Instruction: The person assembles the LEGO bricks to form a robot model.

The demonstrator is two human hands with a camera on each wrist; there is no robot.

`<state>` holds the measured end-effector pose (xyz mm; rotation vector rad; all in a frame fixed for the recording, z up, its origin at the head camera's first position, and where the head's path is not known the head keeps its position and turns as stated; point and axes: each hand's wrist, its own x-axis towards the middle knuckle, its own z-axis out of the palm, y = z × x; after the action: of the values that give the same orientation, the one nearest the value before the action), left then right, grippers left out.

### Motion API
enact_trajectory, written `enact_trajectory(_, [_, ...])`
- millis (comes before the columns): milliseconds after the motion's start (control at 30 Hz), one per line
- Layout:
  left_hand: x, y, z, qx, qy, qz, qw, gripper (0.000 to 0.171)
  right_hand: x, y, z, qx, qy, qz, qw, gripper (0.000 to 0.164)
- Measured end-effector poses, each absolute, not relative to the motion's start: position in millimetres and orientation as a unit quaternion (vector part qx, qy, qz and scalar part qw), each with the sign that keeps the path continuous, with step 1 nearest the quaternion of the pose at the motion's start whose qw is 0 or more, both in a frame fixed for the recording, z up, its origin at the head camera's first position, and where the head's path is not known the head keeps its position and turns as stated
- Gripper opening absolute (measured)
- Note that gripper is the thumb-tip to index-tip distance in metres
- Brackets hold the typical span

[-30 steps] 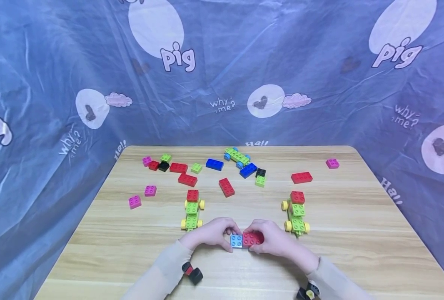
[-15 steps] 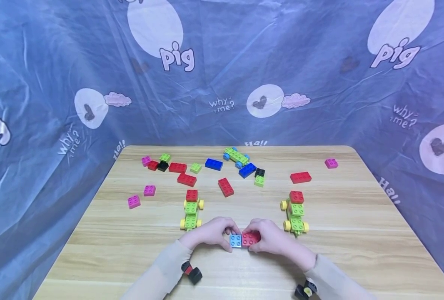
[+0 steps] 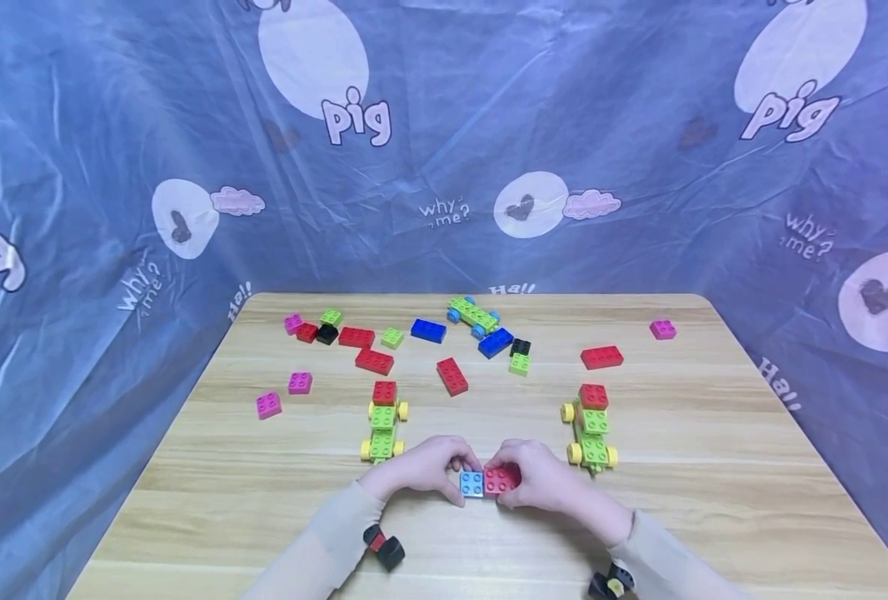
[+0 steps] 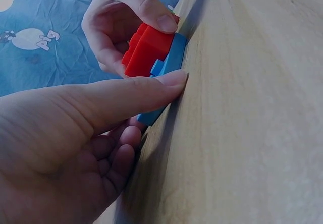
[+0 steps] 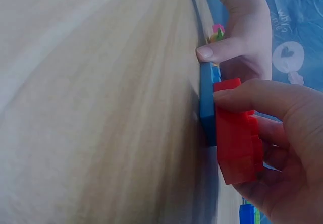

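Near the front of the table, my left hand (image 3: pixel 432 465) pinches a light blue building block (image 3: pixel 471 484) between thumb and fingers. A red building brick (image 5: pixel 234 138) is held by my right hand (image 3: pixel 541 477), thumb on its near side. In the right wrist view the red brick rests against the top of the blue block (image 5: pixel 207 103) and overhangs its end. Whether its studs are fully pressed together I cannot tell. Two green wheeled cars with yellow wheels, each topped by a red brick, flank the hands: the left car (image 3: pixel 382 433) and the right car (image 3: pixel 592 433).
Behind the hands lie several loose bricks, among them a red brick (image 3: pixel 452 377), a blue brick (image 3: pixel 429 331) and a magenta brick (image 3: pixel 300 383). A green car base with blue wheels (image 3: pixel 473 316) stands at the back. A blue printed cloth (image 3: pixel 444 150) encloses the table.
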<state>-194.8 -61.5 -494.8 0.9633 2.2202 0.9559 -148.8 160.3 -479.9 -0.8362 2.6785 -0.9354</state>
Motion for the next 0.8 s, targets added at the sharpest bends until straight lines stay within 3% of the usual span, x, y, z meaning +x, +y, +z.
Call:
enact_trajectory(300, [-194.8, -60.7, -495.8, 0.359, 0.824, 0.351, 0.261, 0.045, -150.7, 162.9, -476.7, -0.288, 0.895, -0.318, 0.117, 0.04])
enact_trajectory(800, [-194.4, -59.3, -496.0, 0.363, 0.825, 0.349, 0.258, 0.046, -153.6, 157.0, -474.1, -0.292, 0.901, -0.303, 0.105, 0.034])
